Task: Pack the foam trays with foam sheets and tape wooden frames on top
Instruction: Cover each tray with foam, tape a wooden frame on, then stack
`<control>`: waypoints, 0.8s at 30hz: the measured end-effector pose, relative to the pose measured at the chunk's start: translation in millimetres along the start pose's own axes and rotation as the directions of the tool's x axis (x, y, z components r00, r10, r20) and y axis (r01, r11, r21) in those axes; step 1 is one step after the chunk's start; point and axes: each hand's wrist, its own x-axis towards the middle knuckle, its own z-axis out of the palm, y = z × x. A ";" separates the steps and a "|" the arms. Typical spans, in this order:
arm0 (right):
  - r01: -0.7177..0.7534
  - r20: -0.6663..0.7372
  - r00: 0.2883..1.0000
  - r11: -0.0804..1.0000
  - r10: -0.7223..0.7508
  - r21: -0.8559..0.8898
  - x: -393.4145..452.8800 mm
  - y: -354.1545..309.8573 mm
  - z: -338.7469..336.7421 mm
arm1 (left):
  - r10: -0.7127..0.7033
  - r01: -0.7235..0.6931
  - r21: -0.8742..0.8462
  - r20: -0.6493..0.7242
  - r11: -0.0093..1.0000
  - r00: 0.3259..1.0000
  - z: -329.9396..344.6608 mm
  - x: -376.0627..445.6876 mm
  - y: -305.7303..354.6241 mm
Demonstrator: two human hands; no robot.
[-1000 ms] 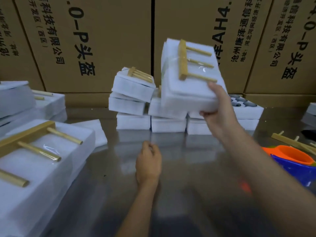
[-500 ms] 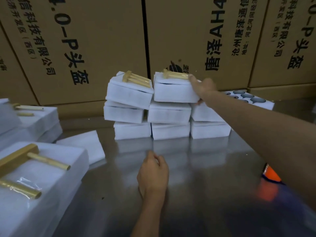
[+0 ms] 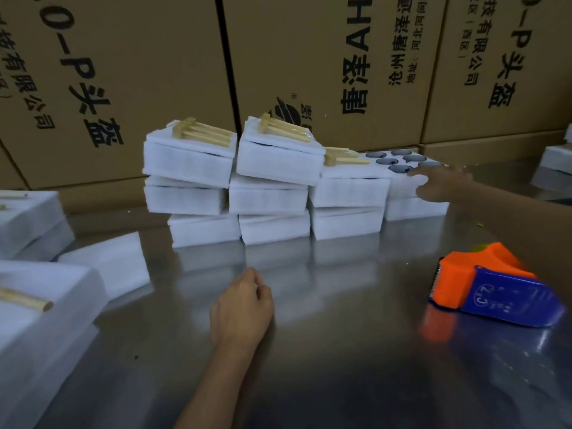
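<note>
Head view: we judge the uncovered foam tray (image 3: 402,178) light and crushable (grip its sides), right hand (image 3: 439,184) touching it with loose fingers, left hand (image 3: 241,308) loosely curled, empty, on the tabletop (image 3: 340,351).

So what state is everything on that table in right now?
Middle stack's top tray: closed, wooden frame taped on top.
Left stack's top tray: closed, tilted, with a frame on it.
Tray with round holes: uncovered, no frame.
Tape dispenser: lying on the table, untouched.
Right hand: at the uncovered tray's near edge.
Left hand: loosely curled, resting on the table.

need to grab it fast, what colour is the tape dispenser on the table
Orange front with a blue body, the tape dispenser, head view.
</note>
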 end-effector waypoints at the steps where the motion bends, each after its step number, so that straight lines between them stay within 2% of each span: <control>1: 0.020 -0.005 1.000 1.000 -0.020 -0.014 1.7 4.8 3.6 | 0.009 -0.009 0.018 -0.002 1.000 1.000 0.3 0.3 0.0; 4: 0.062 -0.019 0.998 0.991 -0.065 -0.115 7.0 10.6 10.3 | 0.025 -0.024 0.059 -0.006 0.998 1.000 1.0 0.9 0.0; 6: 0.090 0.038 0.996 0.991 -0.086 -0.101 14.0 12.5 12.3 | 0.024 -0.024 0.062 -0.005 0.998 1.000 1.2 1.1 0.2; 8: 0.086 0.083 0.993 0.993 -0.079 -0.085 22.3 15.3 13.8 | 0.022 -0.022 0.055 -0.001 0.998 1.000 1.4 1.1 0.0; 11: 0.047 0.071 0.997 0.986 -0.036 -0.160 33.5 20.2 16.7 | 0.013 -0.013 0.053 -0.006 0.999 1.000 1.9 0.5 0.0; 13: 0.046 0.085 0.996 0.988 -0.033 -0.147 41.2 19.7 17.5 | 0.009 -0.009 0.054 -0.012 0.998 1.000 2.2 0.2 -0.3; 19: 0.006 -0.068 0.998 0.991 -0.015 -0.132 42.3 10.3 25.6 | 0.027 -0.025 0.071 -0.025 0.997 0.999 2.2 0.2 -0.1; 24: -0.067 -0.214 0.974 0.996 0.077 0.055 22.0 21.7 32.8 | 0.018 -0.014 0.087 -0.042 0.996 0.999 1.6 1.4 0.0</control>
